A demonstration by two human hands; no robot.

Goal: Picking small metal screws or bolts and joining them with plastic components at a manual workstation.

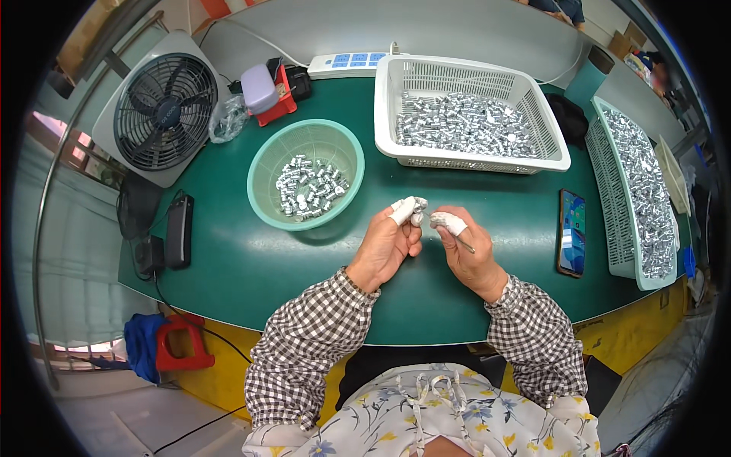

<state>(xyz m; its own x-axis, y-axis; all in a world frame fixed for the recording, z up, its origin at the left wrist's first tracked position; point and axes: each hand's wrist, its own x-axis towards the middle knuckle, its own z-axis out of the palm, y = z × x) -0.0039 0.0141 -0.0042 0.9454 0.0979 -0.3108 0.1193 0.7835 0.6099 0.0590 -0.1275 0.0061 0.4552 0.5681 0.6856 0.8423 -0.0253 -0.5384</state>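
Observation:
My left hand [387,245] is closed, pinching a small silvery metal part [418,216] at its fingertips. Thumb and forefinger wear white finger covers. Facing it, my right hand [474,259] grips a thin metal tool [465,245], its rear end sticking out below the fingers and its tip close to the part. Whether the tip touches the part is too small to tell. Left of my hands, a light green round basket [261,199] holds several loose silvery metal parts [304,195]. Beyond my hands, a white rectangular basket [472,161] carries a wide layer of similar parts [464,126].
A pale green basket [618,221] full of metal parts stands at the right, with a smartphone [571,232] beside it. A fan [164,110], a black power pack [180,231] and a red box [278,107] are on the left. A power strip [343,72] lies at the back.

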